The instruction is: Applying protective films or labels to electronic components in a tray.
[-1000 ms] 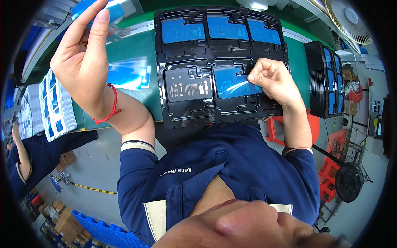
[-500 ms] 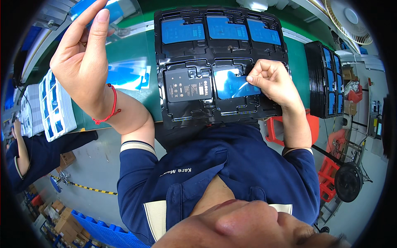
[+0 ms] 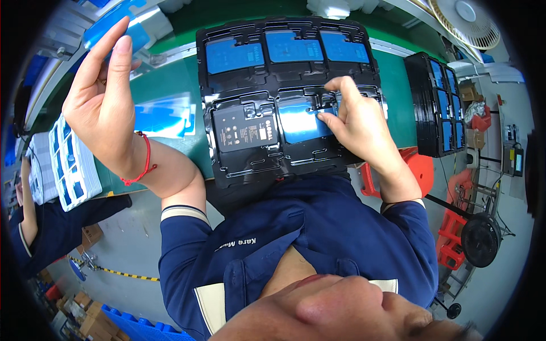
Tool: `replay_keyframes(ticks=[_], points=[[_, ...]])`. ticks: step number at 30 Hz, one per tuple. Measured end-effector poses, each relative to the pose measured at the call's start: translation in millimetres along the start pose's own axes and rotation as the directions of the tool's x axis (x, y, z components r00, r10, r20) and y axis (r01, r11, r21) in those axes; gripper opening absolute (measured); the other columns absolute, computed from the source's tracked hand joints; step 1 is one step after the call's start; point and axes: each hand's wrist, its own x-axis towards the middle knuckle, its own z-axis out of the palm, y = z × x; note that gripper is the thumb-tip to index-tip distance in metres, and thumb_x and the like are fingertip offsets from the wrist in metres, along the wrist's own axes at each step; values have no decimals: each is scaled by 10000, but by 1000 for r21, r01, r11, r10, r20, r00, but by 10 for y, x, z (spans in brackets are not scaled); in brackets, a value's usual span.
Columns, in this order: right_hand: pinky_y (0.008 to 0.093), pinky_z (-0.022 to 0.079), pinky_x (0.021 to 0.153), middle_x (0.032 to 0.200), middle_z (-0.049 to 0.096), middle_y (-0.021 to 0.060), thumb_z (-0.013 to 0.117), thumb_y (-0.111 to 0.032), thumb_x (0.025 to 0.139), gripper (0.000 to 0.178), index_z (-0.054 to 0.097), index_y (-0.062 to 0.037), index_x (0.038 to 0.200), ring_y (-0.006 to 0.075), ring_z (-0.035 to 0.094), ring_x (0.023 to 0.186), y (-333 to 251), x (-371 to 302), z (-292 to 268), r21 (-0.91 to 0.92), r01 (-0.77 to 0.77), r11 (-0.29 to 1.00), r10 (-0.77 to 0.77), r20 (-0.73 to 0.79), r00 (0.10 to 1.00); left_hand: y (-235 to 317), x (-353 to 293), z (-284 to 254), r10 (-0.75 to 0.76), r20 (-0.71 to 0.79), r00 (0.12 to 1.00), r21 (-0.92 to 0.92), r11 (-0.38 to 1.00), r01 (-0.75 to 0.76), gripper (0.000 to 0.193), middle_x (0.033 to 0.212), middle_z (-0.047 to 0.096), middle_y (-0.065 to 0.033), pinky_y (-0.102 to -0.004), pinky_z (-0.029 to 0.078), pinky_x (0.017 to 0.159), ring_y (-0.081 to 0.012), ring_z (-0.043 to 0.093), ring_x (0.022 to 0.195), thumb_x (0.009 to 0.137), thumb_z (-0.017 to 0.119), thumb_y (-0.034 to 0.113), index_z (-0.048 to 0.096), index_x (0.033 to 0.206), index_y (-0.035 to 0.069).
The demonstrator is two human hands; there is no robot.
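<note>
A black plastic tray (image 3: pixel 239 170) with moulded compartments lies in front of me, holding flat battery packs. In its near row, the left battery (image 3: pixel 244 128) shows a bare dark face with pale print. Beside it sits a battery covered with shiny blue film (image 3: pixel 298 122). My right hand (image 3: pixel 361 125) is over that one's right side, thumb tip at the film, index finger stretched away from the thumb. Its other fingers are curled and partly hidden. My left hand (image 3: pixel 102 108) is raised left of the tray, thumb and index finger extended and apart, nothing visible between them.
Blue film sheets (image 3: pixel 165 116) lie on the green table (image 3: pixel 398 113) left of the tray. A stack of loaded black trays (image 3: pixel 421 108) stands at the right, white trays (image 3: pixel 74 165) at the left. A fan (image 3: pixel 466 23) is at far right. Another person's arm (image 3: pixel 28 204) shows at far left.
My right hand's thumb and index finger have parted from a pinch on a small white strip at the blue film. The strip no longer shows. My left hand stays raised.
</note>
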Motion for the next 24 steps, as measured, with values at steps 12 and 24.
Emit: replay_keyframes(ticks=[12, 24], points=[[402, 496, 663, 892, 595, 137, 691, -285, 777, 350, 549, -55, 999, 309, 613, 803, 1736, -561, 64, -153, -446, 882, 200, -735, 648, -314, 43, -12, -136, 112, 984, 140, 983, 120, 249, 1019, 667, -68, -211, 503, 711, -75, 591, 792, 919, 559, 79, 635, 1150, 26], [419, 336, 873, 914, 534, 91, 594, -214, 708, 172, 581, -101, 837, 291, 480, 949, 2358, -1131, 607, -90, -369, 925, 110, -867, 486, -1038, 266, 303, -82, 308, 948, 60, 996, 67, 426, 1203, 543, -106, -227, 471, 774, -145, 560, 938, 969, 465, 115, 419, 1390, 150]])
